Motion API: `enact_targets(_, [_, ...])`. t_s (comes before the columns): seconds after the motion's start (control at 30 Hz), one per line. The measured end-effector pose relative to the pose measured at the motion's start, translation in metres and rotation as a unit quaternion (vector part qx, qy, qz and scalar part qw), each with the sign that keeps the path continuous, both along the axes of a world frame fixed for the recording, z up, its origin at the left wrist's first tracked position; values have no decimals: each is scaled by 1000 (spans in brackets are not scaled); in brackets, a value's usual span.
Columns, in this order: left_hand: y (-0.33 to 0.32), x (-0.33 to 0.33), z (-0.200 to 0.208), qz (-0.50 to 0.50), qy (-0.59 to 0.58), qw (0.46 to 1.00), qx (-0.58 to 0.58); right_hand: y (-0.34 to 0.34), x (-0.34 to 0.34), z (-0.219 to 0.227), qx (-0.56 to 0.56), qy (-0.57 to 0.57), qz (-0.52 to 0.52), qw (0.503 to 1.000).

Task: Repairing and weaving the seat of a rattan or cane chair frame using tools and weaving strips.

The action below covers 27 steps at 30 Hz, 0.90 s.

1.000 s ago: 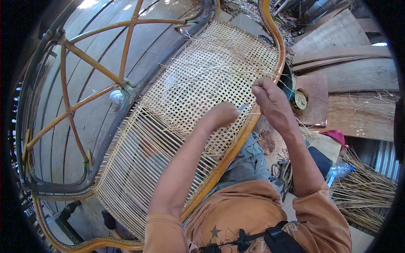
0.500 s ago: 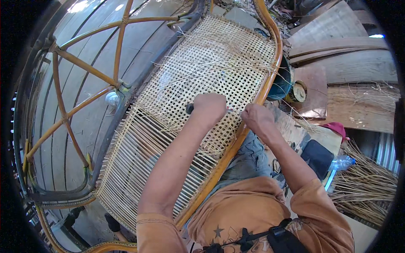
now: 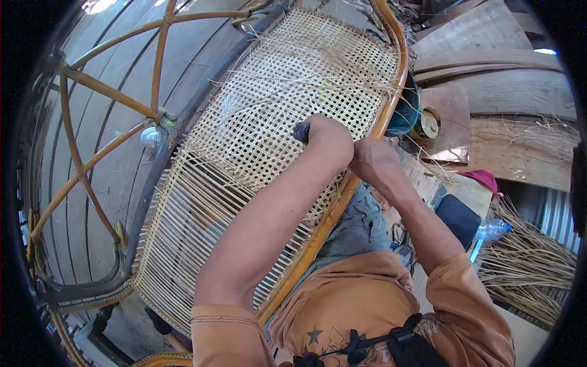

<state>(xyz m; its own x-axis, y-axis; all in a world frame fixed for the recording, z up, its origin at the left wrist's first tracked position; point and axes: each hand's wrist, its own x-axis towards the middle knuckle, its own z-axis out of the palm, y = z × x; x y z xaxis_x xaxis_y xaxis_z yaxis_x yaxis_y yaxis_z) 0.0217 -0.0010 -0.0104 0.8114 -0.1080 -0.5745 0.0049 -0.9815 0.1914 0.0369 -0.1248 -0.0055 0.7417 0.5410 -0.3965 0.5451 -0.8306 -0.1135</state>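
Note:
A woven cane panel (image 3: 269, 128) lies across the frame in front of me, its near part strung only with parallel strands (image 3: 177, 238). My left hand (image 3: 330, 137) is closed round a dark-handled tool (image 3: 300, 131) above the panel's right side. The tool's working end is hidden behind that hand. My right hand (image 3: 374, 160) touches or nearly touches the left one, at the brown rattan rail (image 3: 386, 116) that edges the panel. Its fingers are curled closed, and whatever they pinch is hidden.
Left of the panel stands a rattan framework (image 3: 110, 92) of crossing poles. Beyond the rail are an open tin can (image 3: 429, 124), wooden boards (image 3: 513, 92), a red cloth (image 3: 483, 178), a plastic bottle (image 3: 494, 230) and a bundle of cane strands (image 3: 520, 263). Loose strands trail over the weave.
My left hand and the dark-handled tool have moved right and slightly up, closing the gap to my right hand. The right hand has shifted slightly. The whole view has moved a little.

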Motion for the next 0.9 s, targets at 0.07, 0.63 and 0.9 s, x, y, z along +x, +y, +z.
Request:
enact_targets(0.07, [-1, -1, 6, -7, -18, 1000, 8, -4, 1, -6, 13, -18, 18, 1000])
enact_targets(0.63, [76, -44, 0, 106, -20, 994, -16, 7, -15, 6, 229, -174, 113, 951])
enact_targets(0.9, [55, -50, -1, 81, -62, 993, -51, 1, -15, -23, 164, 9, -15, 986])
